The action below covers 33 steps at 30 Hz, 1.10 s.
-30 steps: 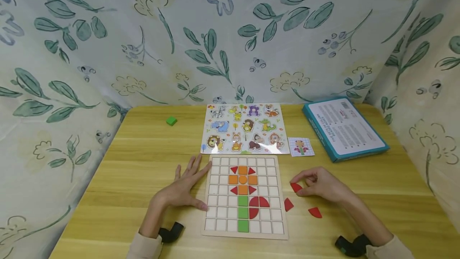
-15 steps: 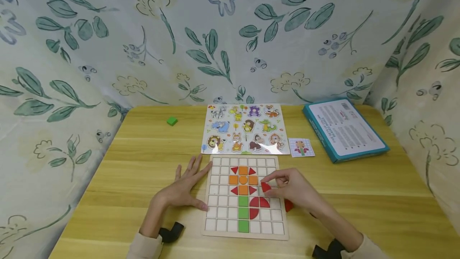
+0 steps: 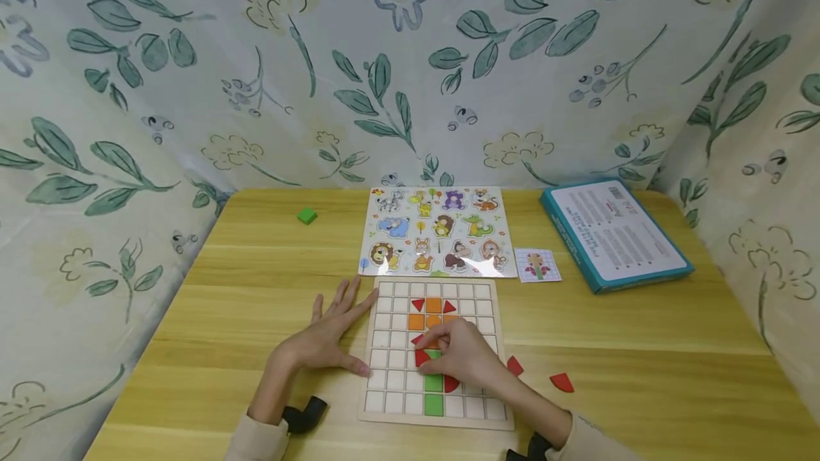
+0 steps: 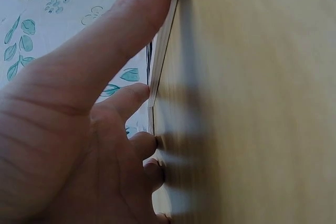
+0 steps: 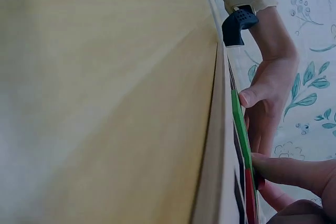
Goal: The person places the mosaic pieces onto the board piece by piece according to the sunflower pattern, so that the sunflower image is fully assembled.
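Her right hand pinches one red piece against the grid board, beside three green squares. Left hand lies flat, fingers spread, steadying the board's edge. Two red pieces lie loose on the surface.

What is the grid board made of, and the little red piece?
The grid board looks like pale unpainted wood, matte, with a light plywood-like edge. The red piece under the right hand is probably painted wood: flat, even, solid colour.

The left hand lies flat, fingers spread; the right hand seems curled, fingertips pressing down.
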Tool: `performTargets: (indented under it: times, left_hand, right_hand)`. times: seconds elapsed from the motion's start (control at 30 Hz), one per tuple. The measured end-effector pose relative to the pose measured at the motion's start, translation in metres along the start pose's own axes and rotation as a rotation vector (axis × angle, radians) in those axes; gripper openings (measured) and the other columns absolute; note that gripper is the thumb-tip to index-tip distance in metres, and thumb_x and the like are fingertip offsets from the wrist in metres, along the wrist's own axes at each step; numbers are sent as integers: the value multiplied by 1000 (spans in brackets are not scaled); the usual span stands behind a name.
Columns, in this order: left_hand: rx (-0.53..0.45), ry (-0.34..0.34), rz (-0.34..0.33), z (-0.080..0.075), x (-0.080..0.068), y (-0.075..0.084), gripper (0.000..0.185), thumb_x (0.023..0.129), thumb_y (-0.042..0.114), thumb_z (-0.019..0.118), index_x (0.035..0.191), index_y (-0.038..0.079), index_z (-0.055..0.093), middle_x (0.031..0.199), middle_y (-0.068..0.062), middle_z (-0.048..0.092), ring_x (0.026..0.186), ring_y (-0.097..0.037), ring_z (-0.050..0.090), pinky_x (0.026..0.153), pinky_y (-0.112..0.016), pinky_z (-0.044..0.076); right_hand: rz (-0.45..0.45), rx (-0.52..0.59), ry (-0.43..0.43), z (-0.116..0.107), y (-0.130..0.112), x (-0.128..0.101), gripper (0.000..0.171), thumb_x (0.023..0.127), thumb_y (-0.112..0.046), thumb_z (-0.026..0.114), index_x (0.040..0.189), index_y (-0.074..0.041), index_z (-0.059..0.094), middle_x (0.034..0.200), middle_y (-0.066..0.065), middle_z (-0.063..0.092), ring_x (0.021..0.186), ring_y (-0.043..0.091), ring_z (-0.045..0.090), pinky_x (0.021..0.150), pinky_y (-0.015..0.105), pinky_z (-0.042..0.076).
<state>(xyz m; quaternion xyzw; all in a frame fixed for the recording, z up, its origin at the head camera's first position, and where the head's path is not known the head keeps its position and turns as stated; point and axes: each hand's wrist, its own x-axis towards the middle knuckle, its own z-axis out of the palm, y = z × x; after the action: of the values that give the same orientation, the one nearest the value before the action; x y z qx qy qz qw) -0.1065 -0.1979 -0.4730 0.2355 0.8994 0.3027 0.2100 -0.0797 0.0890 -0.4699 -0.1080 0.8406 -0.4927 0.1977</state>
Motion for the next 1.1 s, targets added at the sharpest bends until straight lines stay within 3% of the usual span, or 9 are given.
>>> performTargets:
  times: [0.3,0.57,0.87,1.1]
  left_hand:
    - [4,2,-6,1,-1,-1,125,72,51,91,167,21,15,173,-17,-18,159,-43,-20,117,-75,-20]
    - [0,1,6,1,0,0,125,73,49,91,167,19,15,173,-18,-18,159,-44,-21,116,-76,-21]
    - [4,2,0,1,1,0,125,73,49,91,167,20,16,173,-18,-17,159,-44,-20,116,-76,-21]
    - [4,2,3,0,1,0,125,72,49,91,167,19,16,173,-19,-17,159,-44,-20,117,-76,-20]
  right_hand:
    - [-51,-175,57,11,-9,2,23,69,-13,95,85,-16,78,60,-6,45,54,8,36,49,20,24]
    - [-78,-148,23,8,-9,2,22,73,-17,94,87,-17,78,56,-6,40,51,8,34,48,20,25]
    - [-117,-90,-89,-6,0,3,17,84,-14,87,101,-16,84,54,-6,42,51,6,33,49,18,28]
    - [-120,-91,-87,-3,0,3,17,83,-12,87,100,-14,84,53,-7,43,49,5,33,48,17,28]
